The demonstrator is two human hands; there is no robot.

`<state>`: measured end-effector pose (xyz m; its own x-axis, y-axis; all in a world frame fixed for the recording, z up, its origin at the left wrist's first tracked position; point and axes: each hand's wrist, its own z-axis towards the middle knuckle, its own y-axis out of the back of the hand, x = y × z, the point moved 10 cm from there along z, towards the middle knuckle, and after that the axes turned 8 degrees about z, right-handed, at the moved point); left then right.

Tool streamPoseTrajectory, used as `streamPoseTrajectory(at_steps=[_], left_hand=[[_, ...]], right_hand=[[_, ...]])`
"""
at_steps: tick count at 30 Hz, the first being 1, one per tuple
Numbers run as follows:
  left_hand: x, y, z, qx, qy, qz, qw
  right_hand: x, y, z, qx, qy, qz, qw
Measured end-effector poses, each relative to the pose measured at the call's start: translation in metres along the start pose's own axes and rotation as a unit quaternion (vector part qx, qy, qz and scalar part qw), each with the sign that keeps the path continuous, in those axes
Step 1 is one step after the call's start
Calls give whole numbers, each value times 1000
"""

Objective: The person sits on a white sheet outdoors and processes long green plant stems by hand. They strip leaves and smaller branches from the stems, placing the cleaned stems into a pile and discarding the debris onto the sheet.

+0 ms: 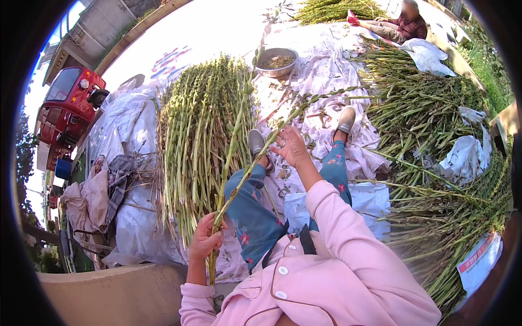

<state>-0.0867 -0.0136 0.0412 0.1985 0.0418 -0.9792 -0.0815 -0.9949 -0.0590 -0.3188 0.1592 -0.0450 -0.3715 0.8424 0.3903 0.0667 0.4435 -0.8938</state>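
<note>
Two long green plant stalks with seed pods (231, 143) rise from my left hand (209, 236), which is closed around their lower ends. They spread apart upward, one nearly upright, the other slanting to the upper right. My right hand (291, 146) is beside the slanting stalk with its fingers apart; whether a fingertip touches it I cannot tell. Between my legs and beyond my feet lies a pale cloth (322, 81) strewn with dry plant bits. A dense bundle of similar stalks (195, 138) lies just left of my legs.
A large heap of stalks (424, 114) lies on the right with plastic bags on it. Ahead stands a metal basin (276, 72) holding plant matter. A person (403, 26) sits at the upper right. Left are plastic sheeting (130, 122), crumpled cloths and a red vehicle (67, 110).
</note>
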Motion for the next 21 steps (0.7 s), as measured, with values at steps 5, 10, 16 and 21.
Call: streamPoseTrajectory(at_steps=[5, 10, 16, 21], left_hand=[[49, -13, -40, 46, 53, 98, 993], [86, -7, -63, 87, 138, 230, 959], [125, 1, -98, 111, 144, 211, 960], [71, 49, -65, 52, 100, 280, 953]], right_hand=[[-20, -15, -14, 25, -37, 44, 998], [-25, -62, -41, 87, -61, 35, 994], [-54, -73, -57, 108, -136, 84, 981], [-89, -59, -90, 43, -129, 27, 990]])
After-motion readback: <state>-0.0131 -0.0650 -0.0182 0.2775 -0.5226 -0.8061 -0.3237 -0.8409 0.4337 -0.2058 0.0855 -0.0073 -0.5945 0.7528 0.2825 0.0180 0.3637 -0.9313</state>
